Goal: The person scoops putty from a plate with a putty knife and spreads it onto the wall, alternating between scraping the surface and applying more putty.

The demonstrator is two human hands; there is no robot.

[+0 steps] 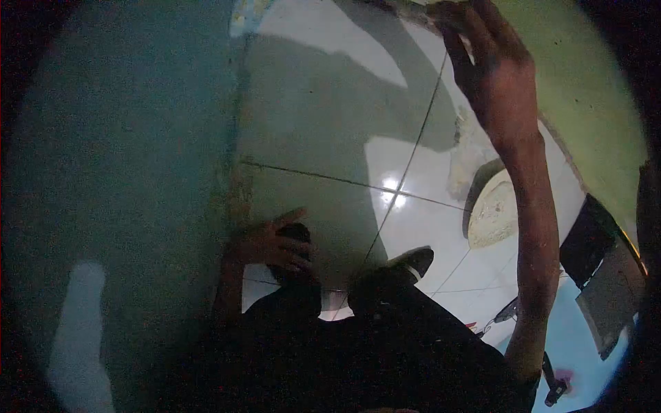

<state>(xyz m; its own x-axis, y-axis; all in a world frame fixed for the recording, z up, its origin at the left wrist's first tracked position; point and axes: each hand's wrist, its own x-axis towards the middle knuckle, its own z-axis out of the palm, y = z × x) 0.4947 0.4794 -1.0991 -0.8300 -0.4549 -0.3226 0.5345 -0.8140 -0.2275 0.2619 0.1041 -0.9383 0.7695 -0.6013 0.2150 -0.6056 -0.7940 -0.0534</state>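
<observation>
My right hand [492, 76] reaches up to the top right, near the corner where the white tiled floor [310, 124] meets the green wall [578, 69]. Its fingers are bent, and their tips are dark against the top edge, so what they hold, if anything, cannot be made out. Lower left, my left hand [279, 244] has its fingers spread above one dark shoe [296, 237], beside the shaded wall. Nothing shows in it. A pale, rounded piece with a rough surface [494, 210] lies on the tiles, partly behind my right forearm.
A second dark shoe [418, 263] rests on the tiles. At the lower right are dark flat objects [589, 241], a light blue surface [582, 323] and a small black item [554, 392]. A bluish wall [138, 151] fills the left side.
</observation>
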